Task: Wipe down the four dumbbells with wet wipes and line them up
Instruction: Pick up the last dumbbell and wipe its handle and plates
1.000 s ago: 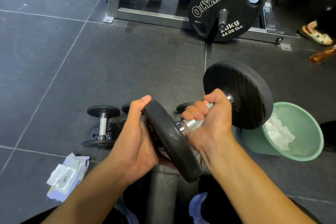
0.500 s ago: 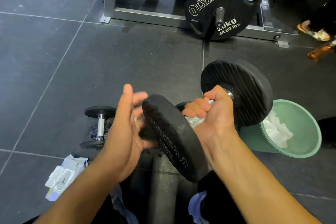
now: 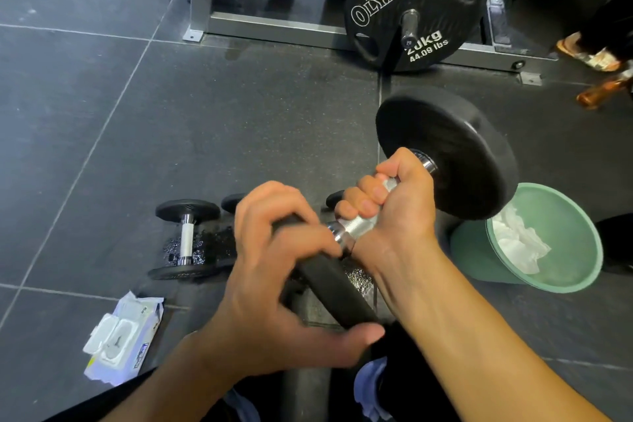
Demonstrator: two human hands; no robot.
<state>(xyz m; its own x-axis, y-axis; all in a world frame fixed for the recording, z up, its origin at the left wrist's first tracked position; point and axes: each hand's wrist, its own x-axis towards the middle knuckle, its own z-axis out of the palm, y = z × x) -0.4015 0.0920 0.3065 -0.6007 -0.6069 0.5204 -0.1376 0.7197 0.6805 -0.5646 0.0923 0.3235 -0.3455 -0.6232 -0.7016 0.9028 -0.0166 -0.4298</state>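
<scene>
I hold a large black dumbbell (image 3: 455, 154) in the air, tilted, with its far plate up to the right. My right hand (image 3: 387, 209) grips its knurled steel handle. My left hand (image 3: 274, 284) wraps over the near plate (image 3: 332, 288), fingers curled on the top rim and thumb under the bottom edge. No wipe shows in that hand. A small dumbbell (image 3: 186, 240) lies on a wet patch of floor to the left. The plate edges of two more dumbbells (image 3: 233, 202) peek out behind my hands.
An open pack of wet wipes (image 3: 120, 339) lies on the floor at lower left. A green bin (image 3: 565, 240) with used white wipes stands at right. Behind are a steel rack base (image 3: 274, 27) and a 20 kg Olympia plate (image 3: 411, 3). Someone's sandalled feet (image 3: 589, 55) are at upper right.
My left hand lifted off the outer face of the near plate and now curls over its rim from above. The dumbbell stays up in my right hand.
</scene>
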